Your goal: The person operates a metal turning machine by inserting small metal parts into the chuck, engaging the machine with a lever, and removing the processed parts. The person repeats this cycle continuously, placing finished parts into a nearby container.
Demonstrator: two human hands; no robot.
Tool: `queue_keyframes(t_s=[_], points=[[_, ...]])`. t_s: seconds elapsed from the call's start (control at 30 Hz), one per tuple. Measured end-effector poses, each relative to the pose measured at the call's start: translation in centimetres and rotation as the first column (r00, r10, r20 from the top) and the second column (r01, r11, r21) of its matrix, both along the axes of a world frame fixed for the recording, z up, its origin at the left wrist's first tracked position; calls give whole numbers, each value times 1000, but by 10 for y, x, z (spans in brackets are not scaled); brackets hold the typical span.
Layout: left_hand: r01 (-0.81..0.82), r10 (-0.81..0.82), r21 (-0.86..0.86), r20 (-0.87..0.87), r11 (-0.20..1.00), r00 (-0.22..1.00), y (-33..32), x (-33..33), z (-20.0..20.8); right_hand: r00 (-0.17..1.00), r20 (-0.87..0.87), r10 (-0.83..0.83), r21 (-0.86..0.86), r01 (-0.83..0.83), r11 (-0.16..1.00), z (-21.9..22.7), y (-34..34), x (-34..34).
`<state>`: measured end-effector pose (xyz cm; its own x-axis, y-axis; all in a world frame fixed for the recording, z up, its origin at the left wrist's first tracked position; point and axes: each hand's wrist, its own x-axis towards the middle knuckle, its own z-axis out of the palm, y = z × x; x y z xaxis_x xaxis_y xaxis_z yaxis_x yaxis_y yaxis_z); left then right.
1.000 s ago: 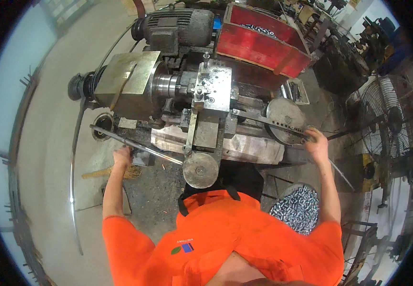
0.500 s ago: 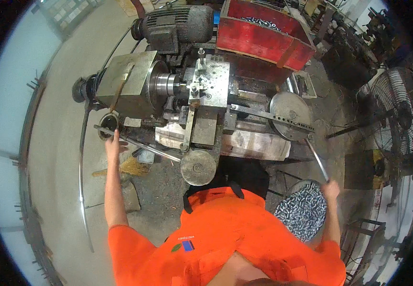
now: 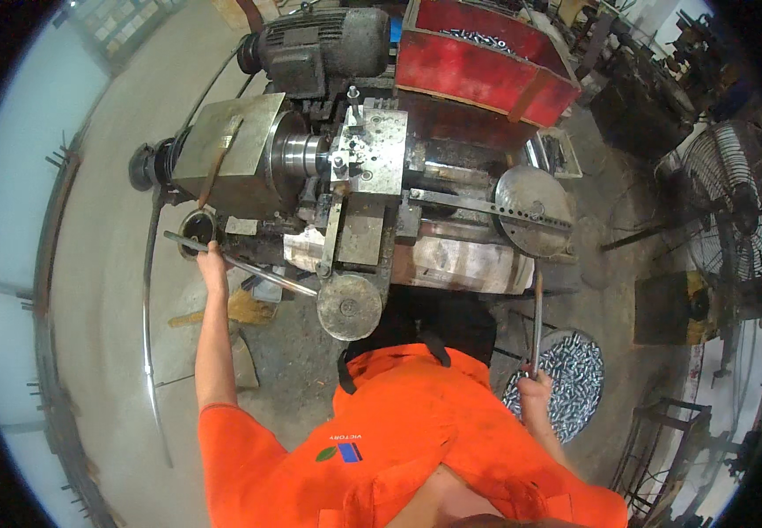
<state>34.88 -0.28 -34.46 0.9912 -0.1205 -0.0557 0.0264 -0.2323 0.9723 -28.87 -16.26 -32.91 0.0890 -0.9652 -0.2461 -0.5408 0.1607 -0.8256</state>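
My left hand [image 3: 213,260] is closed round a long metal lever [image 3: 266,275], which runs to a round metal disc [image 3: 349,306] at the front of a small lathe. In my right hand [image 3: 536,389] is the end of a second metal lever [image 3: 537,321], standing nearly in line with my forearm. It hangs below a larger disc [image 3: 535,211] crossed by a drilled flat bar [image 3: 486,207]. The lathe's tool slide [image 3: 370,150] stands close against the spindle chuck [image 3: 301,157]. What lies between them is too small to make out.
A round container of small shiny metal parts [image 3: 570,387] stands below my right hand. Behind the lathe are a motor [image 3: 328,53] and a red bin [image 3: 486,70] holding more parts. A pot with a brush [image 3: 196,231] sits at left, a broom [image 3: 231,308] on the floor, a fan [image 3: 724,207] at right.
My right hand has swung its lever leftward and toward me. The tool slide and its front disc have shifted left, closer to the chuck. My left hand stays on its lever.
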Motion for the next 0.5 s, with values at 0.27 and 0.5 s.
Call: queue_keyframes(t_s=[0.27,0.5], points=[[58,-57,112,-11,992,998,37,57,-44,934,-317,163,-23,-179,984,-26,-34,-48],[240,-227,65,-162,969,960,23,26,-19,362,-928,-86,-216,-334,918,-3,-217,-128]])
